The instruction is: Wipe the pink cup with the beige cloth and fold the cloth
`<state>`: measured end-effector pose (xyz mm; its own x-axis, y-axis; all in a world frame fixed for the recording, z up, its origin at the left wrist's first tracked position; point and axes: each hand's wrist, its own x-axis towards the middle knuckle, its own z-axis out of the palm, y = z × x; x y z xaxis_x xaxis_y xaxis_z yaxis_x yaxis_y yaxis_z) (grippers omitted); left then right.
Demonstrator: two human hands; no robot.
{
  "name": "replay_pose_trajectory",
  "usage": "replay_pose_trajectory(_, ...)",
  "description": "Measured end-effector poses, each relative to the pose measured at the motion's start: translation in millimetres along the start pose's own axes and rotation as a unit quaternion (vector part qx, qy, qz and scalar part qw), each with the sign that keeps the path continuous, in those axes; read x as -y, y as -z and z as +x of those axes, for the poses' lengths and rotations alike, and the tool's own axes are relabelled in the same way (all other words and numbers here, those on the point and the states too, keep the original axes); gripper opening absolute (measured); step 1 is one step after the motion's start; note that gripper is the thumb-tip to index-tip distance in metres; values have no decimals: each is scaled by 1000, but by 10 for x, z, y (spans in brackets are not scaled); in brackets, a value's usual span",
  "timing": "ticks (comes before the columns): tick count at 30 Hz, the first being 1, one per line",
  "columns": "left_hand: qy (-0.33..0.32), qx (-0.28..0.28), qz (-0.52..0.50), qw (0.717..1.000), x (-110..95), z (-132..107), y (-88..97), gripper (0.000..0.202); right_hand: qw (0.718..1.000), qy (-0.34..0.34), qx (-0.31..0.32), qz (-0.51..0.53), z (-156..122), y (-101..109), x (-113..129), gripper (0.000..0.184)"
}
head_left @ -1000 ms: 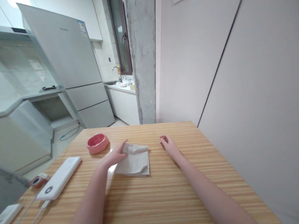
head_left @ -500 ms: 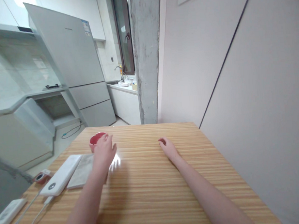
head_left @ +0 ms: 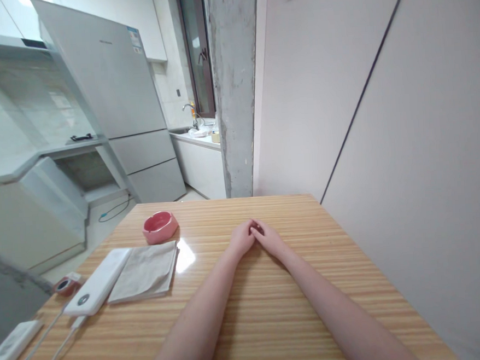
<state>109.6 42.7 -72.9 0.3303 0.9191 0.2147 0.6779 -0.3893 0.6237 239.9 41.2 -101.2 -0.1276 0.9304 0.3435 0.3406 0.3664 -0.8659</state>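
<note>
My left hand (head_left: pixel 242 239) and my right hand (head_left: pixel 269 238) meet on the wood-grain table (head_left: pixel 304 225), their fingertips touching or overlapping. The fingers of both curl inward. A small dark patch shows between them; whether it is shadow or a little object I cannot make out. To the left of my hands sits a pink-red ashtray (head_left: pixel 161 227) with notches in its rim. In front of it lies a folded grey cloth (head_left: pixel 144 271).
Left of the cloth, a white power bank (head_left: pixel 97 283) has cables plugged in. A small reddish-brown roll-like item (head_left: pixel 66 285) and a white power strip (head_left: pixel 15 342) are at the left edge. A concrete pillar (head_left: pixel 236 92) and pale wall (head_left: pixel 419 151) stand beyond the table.
My left hand has moved from over the ashtray rightward to meet my right hand. The ashtray and cloth are now uncovered. My right hand has hardly moved.
</note>
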Motion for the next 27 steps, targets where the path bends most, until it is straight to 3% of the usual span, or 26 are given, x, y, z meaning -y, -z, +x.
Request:
replay_pose_trajectory(3,-24,-3,-25,999,38,-23,-19,30,1000,2,15,-23,-15,-6,32,37)
replay_pose_trajectory(27,-20,3,-9,1000,34,4,-32,31,1000,-3,19,-17,-10,12,82,31)
